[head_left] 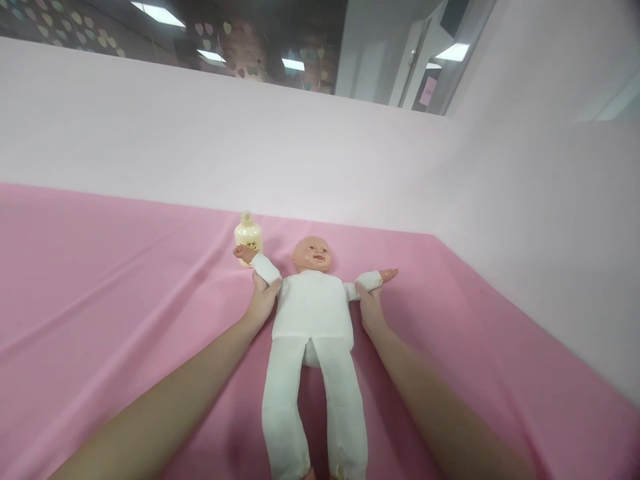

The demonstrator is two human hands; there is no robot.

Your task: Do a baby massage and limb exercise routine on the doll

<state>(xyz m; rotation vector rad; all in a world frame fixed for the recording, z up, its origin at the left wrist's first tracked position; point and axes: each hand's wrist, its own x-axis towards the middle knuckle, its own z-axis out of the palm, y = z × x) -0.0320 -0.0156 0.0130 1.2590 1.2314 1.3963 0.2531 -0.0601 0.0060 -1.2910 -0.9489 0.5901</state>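
A baby doll (pixel 313 313) in a white suit lies on its back on the pink sheet (pixel 100 300), head away from me, arms spread. My left hand (pixel 263 300) grips the doll's arm on the left side, near the shoulder. My right hand (pixel 371 310) holds the doll's other arm by the sleeve, below its outstretched hand. A small pale yellow bottle (pixel 248 235) stands upright just behind the doll's raised hand on the left.
Pale pink walls (pixel 300 147) rise behind and to the right of the sheet-covered surface. Above the back wall I see ceiling lights and paper hearts. The sheet has shallow folds on the left.
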